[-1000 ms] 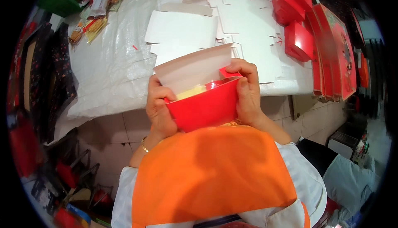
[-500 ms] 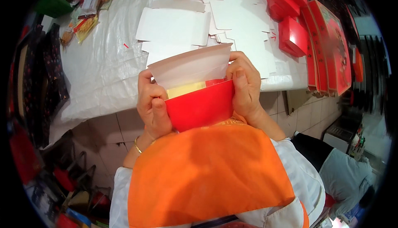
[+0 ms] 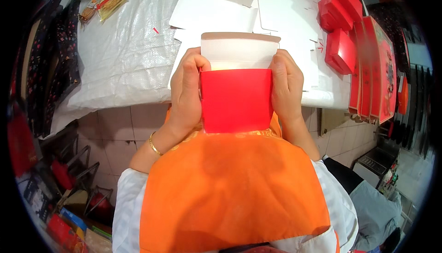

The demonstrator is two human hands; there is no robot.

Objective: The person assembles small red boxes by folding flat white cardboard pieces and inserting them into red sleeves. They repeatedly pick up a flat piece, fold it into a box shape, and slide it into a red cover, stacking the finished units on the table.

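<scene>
Near the orange apron (image 3: pixel 235 184), left hand (image 3: pixel 188 87) and right hand (image 3: pixel 286 85) grasp opposite sides of a red carton (image 3: pixel 237 101), its white-faced flap (image 3: pixel 239 49) raised.

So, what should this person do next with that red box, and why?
I'd probably fold the white flap down over the red box. The flap stands up, leaving the top open, while the left hand and right hand hold the box at its two sides, with fingers close to the flap.
</scene>
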